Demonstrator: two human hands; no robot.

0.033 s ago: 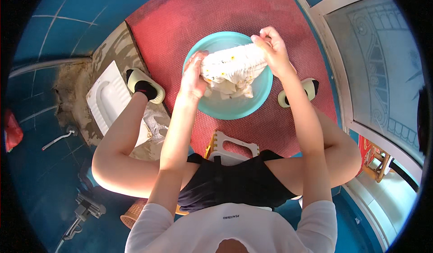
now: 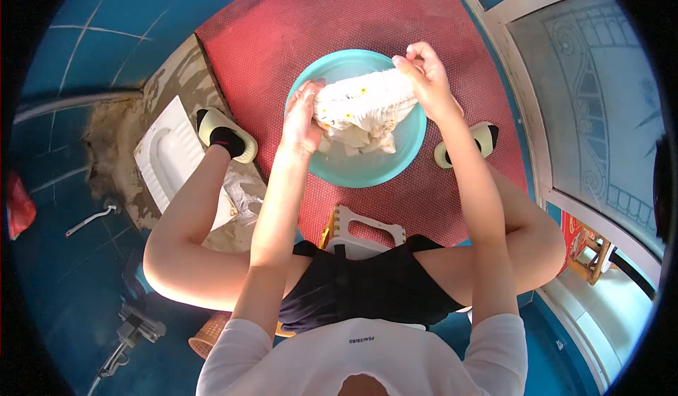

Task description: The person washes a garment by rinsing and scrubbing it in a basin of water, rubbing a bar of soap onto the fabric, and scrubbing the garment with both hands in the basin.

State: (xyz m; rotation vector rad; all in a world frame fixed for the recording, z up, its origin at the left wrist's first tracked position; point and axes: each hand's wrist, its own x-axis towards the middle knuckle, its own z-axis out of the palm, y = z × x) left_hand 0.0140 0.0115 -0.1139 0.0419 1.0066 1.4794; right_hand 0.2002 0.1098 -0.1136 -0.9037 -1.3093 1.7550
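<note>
Above a round turquoise basin [image 2: 416, 151], a wet white garment [image 2: 366, 101] with small yellow flowers is stretched between my two hands. Its gathered, elastic-looking edge runs across the top, and the loose cloth hangs down into the basin. My left hand [image 2: 304, 118] grips the left end, fingers closed on the cloth near the basin's left rim. At the upper right, my right hand [image 2: 431, 84] pinches the other end between thumb and fingers. Cloudy water appears to lie in the basin, partly hidden by the cloth.
The basin stands on a red textured mat [image 2: 275, 36]. A white-and-yellow stool [image 2: 367, 228] is beneath me. Left lie a white squat toilet [image 2: 176, 157] and a long-handled brush [image 2: 92, 219]; a wicker-like basket [image 2: 210, 334] is lower left. A framed glass door [image 2: 586, 92] borders the right.
</note>
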